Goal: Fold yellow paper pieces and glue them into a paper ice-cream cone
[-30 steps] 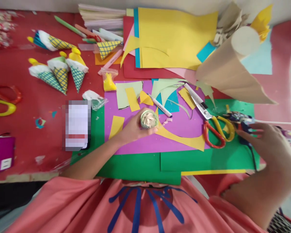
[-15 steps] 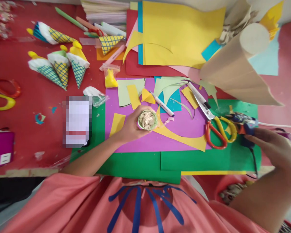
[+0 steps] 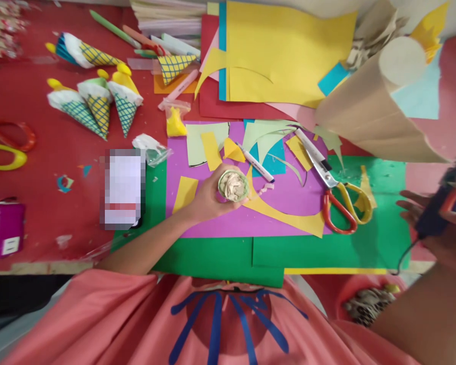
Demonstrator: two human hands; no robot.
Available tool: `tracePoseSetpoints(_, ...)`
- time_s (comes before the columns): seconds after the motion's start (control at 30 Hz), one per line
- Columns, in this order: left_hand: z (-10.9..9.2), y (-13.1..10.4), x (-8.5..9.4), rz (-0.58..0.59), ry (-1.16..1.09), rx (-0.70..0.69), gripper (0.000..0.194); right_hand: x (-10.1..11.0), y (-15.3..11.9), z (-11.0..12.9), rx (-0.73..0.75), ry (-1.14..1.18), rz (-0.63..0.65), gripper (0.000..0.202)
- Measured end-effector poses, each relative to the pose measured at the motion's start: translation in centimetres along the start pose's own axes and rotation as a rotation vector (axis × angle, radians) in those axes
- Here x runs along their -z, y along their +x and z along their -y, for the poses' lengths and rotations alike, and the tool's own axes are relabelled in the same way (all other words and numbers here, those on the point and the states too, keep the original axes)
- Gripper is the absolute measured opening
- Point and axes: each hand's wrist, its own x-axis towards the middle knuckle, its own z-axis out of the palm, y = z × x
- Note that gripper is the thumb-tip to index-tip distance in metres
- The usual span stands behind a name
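Observation:
My left hand [image 3: 207,200] is wrapped round a green-rimmed paper cone [image 3: 233,185], its mouth facing up and stuffed with crumpled beige paper. The rest of the cone is hidden by the hand. At the right edge, my right hand [image 3: 450,241] holds a dark blue glue gun [image 3: 435,210] with an orange trigger and a black cord; some fingers stick out past its body. Part of the gun is blurred. Left of that hand lie scissors [image 3: 340,203] with red and yellow handles. A white marker [image 3: 256,163] rests just beyond the cone among yellow scraps.
Finished paper cones [image 3: 95,104] sit at the back left. A phone [image 3: 123,187] lies left of the purple sheet [image 3: 213,228]. Yellow sheets [image 3: 289,50] are at the back, beside a large brown paper roll [image 3: 368,111]. A purple box [image 3: 3,230] stands far left.
My right hand has lifted the glue gun off the green sheet and carried it to the right, turning it. My left hand still holds the cone in nearly the same place.

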Motion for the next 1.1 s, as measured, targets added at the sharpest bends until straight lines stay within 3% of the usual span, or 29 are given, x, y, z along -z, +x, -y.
tracePoseSetpoints(0.07, -0.2, 0.1, 0.0, 0.000, 0.039, -0.018, 0.045, -1.2, -0.4, 1.2, -0.197, 0.323, 0.058, 0.015)
tracePoseSetpoints(0.13, -0.4, 0.1, 0.1, 0.003, 0.056, -0.028, 0.045, -2.6, -0.6, 1.9, -0.253, 0.501, 0.210, 0.029)
tracePoseSetpoints(0.2, -0.3, 0.0, 0.2, 0.004, 0.066, -0.033, 0.044, -4.0, -1.0, 2.3, -0.272, 0.538, 0.368, 0.034)
tracePoseSetpoints(0.53, 0.6, -0.4, 0.9, 0.044, 0.235, -0.066, 0.045, -11.1, -6.4, 5.7, -0.025, 0.373, 0.745, 0.017)
tracePoseSetpoints(0.63, 0.8, -0.4, 0.8, 0.026, 0.278, -0.080, 0.044, -12.8, -7.6, 6.2, 0.071, 0.376, 0.855, 0.022)
tracePoseSetpoints(0.7, 0.9, -0.3, 0.7, 0.018, 0.297, -0.083, 0.044, -13.7, -8.0, 6.5, 0.122, 0.312, 0.878, 0.027)
tracePoseSetpoints(0.83, 0.9, -0.4, 0.6, 0.021, 0.343, -0.078, 0.044, -14.8, -8.6, 7.2, 0.149, 0.185, 0.770, 0.032)
tracePoseSetpoints(1.1, 0.7, -0.2, 0.6, 0.022, 0.346, -0.057, 0.039, -15.4, -8.8, 7.4, 0.199, 0.138, 0.754, 0.030)
